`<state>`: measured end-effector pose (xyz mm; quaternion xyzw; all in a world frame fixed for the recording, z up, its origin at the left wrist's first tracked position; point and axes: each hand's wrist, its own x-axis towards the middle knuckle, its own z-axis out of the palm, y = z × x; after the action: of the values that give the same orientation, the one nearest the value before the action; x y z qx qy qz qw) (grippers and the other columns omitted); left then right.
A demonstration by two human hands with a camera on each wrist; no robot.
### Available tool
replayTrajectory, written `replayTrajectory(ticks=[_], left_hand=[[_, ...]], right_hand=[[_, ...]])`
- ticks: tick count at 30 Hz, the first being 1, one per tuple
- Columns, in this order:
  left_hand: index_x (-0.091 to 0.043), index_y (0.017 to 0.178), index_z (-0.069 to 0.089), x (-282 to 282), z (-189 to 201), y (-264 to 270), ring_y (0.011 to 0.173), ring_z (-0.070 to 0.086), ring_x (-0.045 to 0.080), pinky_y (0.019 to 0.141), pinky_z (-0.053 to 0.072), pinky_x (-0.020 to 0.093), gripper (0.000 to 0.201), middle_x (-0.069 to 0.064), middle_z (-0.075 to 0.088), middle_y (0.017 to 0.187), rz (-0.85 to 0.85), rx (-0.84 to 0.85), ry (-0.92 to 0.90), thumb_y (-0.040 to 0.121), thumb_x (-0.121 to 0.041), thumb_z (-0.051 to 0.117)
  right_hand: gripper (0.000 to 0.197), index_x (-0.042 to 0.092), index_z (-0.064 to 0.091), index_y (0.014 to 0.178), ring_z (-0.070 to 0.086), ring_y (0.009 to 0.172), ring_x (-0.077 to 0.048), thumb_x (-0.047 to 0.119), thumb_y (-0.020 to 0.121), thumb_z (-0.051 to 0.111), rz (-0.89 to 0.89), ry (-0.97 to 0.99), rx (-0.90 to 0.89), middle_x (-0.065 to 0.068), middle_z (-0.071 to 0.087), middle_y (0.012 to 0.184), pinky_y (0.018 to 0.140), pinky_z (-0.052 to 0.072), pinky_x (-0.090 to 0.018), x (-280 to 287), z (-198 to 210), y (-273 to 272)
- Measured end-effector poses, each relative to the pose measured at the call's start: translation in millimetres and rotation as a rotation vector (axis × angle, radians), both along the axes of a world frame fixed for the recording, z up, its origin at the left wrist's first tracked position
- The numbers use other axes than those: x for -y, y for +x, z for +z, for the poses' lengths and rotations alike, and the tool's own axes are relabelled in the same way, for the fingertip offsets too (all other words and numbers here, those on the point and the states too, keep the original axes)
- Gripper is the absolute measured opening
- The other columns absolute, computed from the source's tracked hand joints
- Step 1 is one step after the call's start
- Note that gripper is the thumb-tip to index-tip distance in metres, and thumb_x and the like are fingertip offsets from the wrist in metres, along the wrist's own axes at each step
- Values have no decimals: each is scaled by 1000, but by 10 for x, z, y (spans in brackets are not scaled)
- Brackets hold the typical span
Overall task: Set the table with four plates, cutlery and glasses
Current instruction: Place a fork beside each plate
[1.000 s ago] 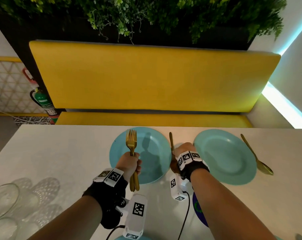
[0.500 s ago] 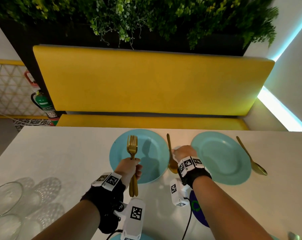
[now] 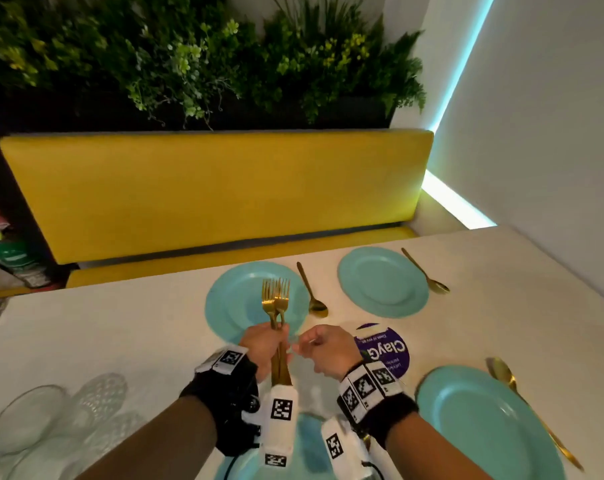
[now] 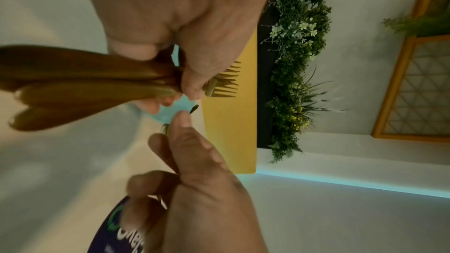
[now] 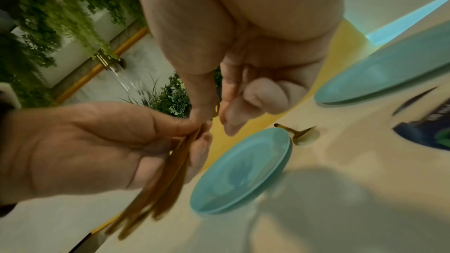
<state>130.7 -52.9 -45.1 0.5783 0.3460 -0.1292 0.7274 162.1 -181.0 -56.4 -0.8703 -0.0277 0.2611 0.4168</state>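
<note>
My left hand (image 3: 265,344) grips a bundle of gold forks (image 3: 276,299) by the handles, tines up, over the near rim of the far left teal plate (image 3: 234,306). My right hand (image 3: 323,348) is beside it, with thumb and forefinger (image 5: 202,111) at the fork necks (image 5: 192,138). The thumb touches them, but I cannot tell if it pinches one. A gold spoon (image 3: 312,289) lies right of that plate. A second teal plate (image 3: 383,282) with its spoon (image 3: 427,271) is at the far right. A third plate (image 3: 484,424) with a spoon (image 3: 532,414) is near right.
Another teal plate (image 3: 307,441) shows under my wrists at the near edge. Clear glasses (image 3: 23,420) stand at the near left. A round purple sticker (image 3: 385,348) is on the white table (image 3: 103,334). A yellow bench (image 3: 217,192) runs along the far side.
My right hand let go of the spoon beside the far left plate and came back to the forks. My left hand drew the forks nearer. The head view swung left.
</note>
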Motion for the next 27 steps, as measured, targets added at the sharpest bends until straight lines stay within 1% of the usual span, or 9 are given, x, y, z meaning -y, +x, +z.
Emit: replayTrajectory(ticks=[4, 6, 8, 10, 14, 16, 20, 24, 27], left_hand=[[-7, 82, 51, -87, 65, -351, 36, 53, 14, 55, 46, 32, 16, 4, 54, 40, -122, 20, -66, 97, -11, 49], [-8, 81, 54, -147, 43, -552, 46, 55, 16, 57, 49, 33, 17, 5, 56, 50, -207, 20, -61, 97, -13, 49], [-9, 77, 56, -219, -2, -740, 59, 55, 23, 71, 57, 42, 20, 7, 55, 59, -271, 23, -63, 96, -14, 51], [-7, 81, 60, -302, -67, -894, 65, 57, 27, 89, 51, 58, 17, 8, 58, 57, -317, 25, -73, 94, -16, 54], [-8, 86, 58, -343, -30, -1195, 63, 58, 25, 67, 52, 38, 14, 11, 62, 68, -365, 27, -130, 96, -11, 48], [-10, 83, 55, -338, -51, -1283, 70, 56, 22, 69, 48, 33, 16, 10, 59, 80, -358, 24, -125, 96, -9, 46], [-10, 73, 47, -325, -46, -1358, 59, 44, 21, 59, 39, 30, 28, 9, 45, 68, -276, -39, -175, 100, -11, 38], [-11, 73, 45, -303, -20, -1329, 55, 37, 19, 56, 34, 29, 27, 8, 39, 63, -205, -47, -199, 100, -11, 38], [-11, 74, 45, -267, -23, -1265, 54, 36, 17, 55, 34, 27, 26, 7, 39, 63, -186, -43, -171, 100, -13, 39]], right_hand=[[16, 26, 61, 69, 50, 51, -4, 24, 82, 69, -127, 16, 4, 2, 70, 79, 45, 40, -13, -162, 5, -518], [22, 25, 61, 63, 52, 50, -2, 18, 84, 66, -174, 5, 12, 8, 65, 67, 48, 43, -12, -262, 15, -765], [25, 25, 58, 61, 51, 50, 0, 16, 84, 65, -220, -12, 23, 12, 58, 60, 42, 39, -9, -346, 23, -995], [28, 26, 56, 60, 49, 51, -1, 13, 85, 63, -270, -27, 26, 11, 56, 59, 35, 34, -6, -403, 40, -1208], [28, 24, 57, 62, 49, 48, -8, 10, 86, 62, -387, 23, -26, 4, 61, 66, 33, 33, -14, -443, 82, -1542], [29, 22, 57, 62, 46, 46, -7, 8, 88, 59, -429, 31, -30, 7, 59, 63, 33, 32, -13, -409, 106, -1648], [28, 20, 56, 62, 45, 48, -6, 8, 87, 59, -491, -37, -15, 6, 58, 63, 32, 32, -11, -193, 192, -1757], [27, 23, 54, 59, 56, 67, -16, 16, 82, 66, -512, -249, 10, -1, 62, 75, 61, 51, -26, 161, 205, -1704], [10, 19, 68, 74, 63, 89, -22, 17, 83, 63, -484, -454, 29, -8, 72, 98, 88, 53, -33, 444, 165, -1620]])
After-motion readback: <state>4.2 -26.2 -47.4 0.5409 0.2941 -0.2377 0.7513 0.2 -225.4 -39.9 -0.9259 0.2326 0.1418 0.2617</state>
